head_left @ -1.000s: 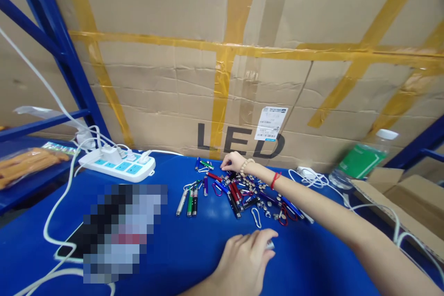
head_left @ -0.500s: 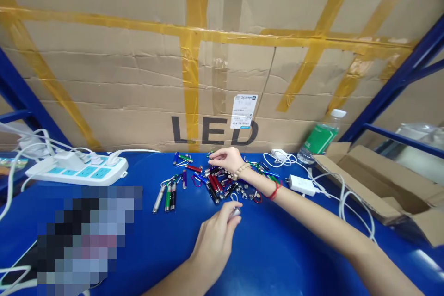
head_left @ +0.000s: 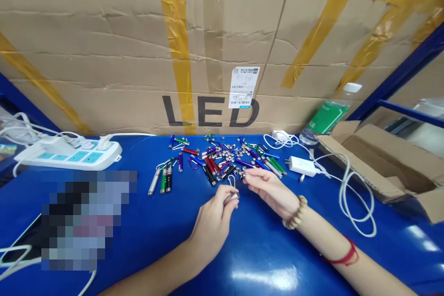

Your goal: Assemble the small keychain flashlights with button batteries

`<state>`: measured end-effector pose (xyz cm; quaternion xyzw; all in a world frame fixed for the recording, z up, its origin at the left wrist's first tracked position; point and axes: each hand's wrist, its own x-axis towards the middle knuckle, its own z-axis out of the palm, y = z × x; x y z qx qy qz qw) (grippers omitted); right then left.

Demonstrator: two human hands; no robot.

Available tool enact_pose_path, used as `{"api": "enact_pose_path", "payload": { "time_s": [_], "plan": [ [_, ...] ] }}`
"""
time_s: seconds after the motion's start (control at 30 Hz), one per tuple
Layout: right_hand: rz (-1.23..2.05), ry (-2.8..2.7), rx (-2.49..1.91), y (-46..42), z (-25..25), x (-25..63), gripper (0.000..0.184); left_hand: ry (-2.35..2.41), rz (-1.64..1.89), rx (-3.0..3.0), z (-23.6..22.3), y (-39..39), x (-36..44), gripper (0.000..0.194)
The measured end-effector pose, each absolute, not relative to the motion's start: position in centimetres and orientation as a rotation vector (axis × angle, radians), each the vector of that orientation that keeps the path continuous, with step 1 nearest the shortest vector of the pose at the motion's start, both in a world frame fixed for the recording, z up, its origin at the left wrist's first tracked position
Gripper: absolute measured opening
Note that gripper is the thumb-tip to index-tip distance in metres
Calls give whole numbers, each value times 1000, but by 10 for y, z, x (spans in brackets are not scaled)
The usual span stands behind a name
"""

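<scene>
Leftmost, a white power strip [head_left: 104, 161] sits at the middle left of the frame, with plugs and cables crowded at its far end, so the cords mostly run clear of the middle. Below it, a dark flat device [head_left: 29, 236] lies at the lower left, largely hidden by a blurred patch. Next come a silver pen [head_left: 154, 181], a green pen [head_left: 163, 182] and a black pen [head_left: 169, 180], side by side on the blue desk [head_left: 166, 245], apparently kept together by the clips at their upper ends.

At the centre, coloured tubes [head_left: 212, 166] and small round discs [head_left: 227, 153] lie mixed in a loose spread, probably left within easy reach of both hands. The left hand [head_left: 212, 215], lower centre, is closed, with a silver piece [head_left: 231, 197] pinched between thumb and fingers; its small size likely explains the fingertip hold. A silver clip [head_left: 231, 180] shows just above; whether it joins the piece I cannot tell.

Just right of it, the right hand [head_left: 272, 192] has thumb and forefinger nearly together beside the spread; whether they grip a tiny shiny part I cannot tell.

Farther right are a white charger [head_left: 301, 166], a green-labelled bottle [head_left: 326, 118], tilted in view, and an open carton [head_left: 391, 166].
</scene>
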<state>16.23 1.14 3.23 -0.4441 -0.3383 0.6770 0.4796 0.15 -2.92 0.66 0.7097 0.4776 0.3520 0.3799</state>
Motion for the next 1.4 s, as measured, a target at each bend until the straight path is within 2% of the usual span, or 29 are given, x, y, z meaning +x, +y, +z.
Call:
{"api": "enact_pose_path", "payload": {
  "time_s": [0.37,0.7,1.0,1.17,1.4],
  "plan": [
    [1656,-1190,-1129,1,24,166,13,1210,838,1891,8,-30,-1,10],
    [1564,-1281,-1169,3,23,165,17,1246,884,1909,7,-24,-5,13],
    [1231,-1435,-1230,-4,19,163,16,1167,830,2051,7,-13,-9,13],
    [1394,-1328,-1170,-4,14,162,14,1145,853,2125,7,-14,-10,11],
    [1616,-1137,-1102,-1,13,161,20,1075,905,2267,7,-15,-10,21]
  ]
}}
